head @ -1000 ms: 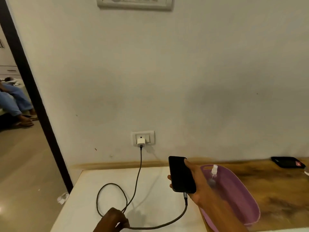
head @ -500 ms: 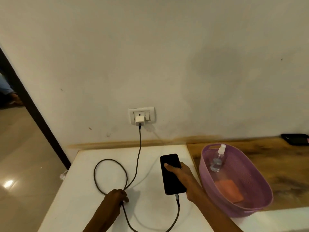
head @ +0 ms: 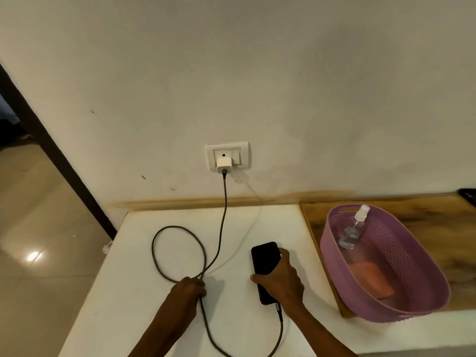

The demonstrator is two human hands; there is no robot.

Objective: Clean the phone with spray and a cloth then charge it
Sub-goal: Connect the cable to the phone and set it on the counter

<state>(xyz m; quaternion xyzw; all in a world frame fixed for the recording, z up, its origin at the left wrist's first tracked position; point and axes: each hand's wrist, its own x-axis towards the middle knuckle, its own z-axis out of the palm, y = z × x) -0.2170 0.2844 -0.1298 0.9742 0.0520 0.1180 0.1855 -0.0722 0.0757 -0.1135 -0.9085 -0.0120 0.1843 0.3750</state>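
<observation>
Charging step under way: right hand [head: 280,279] grips slim black phone [head: 265,264] flat on white tabletop [head: 291,228], dark braided cable [head: 221,228] plugged in. Left hand [head: 189,289] pinches cable slack. Next, judged: release both, verify socket switch.

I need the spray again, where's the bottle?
In the head view, the spray bottle leans at the far end inside the purple basket, right of the phone.

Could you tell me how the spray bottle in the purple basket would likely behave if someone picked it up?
The spray bottle looks like light clear plastic, so probably easy to lift. It leans against the basket wall, narrow and tall, so it may tip when set down. Its smooth sides could be slippery.
</observation>
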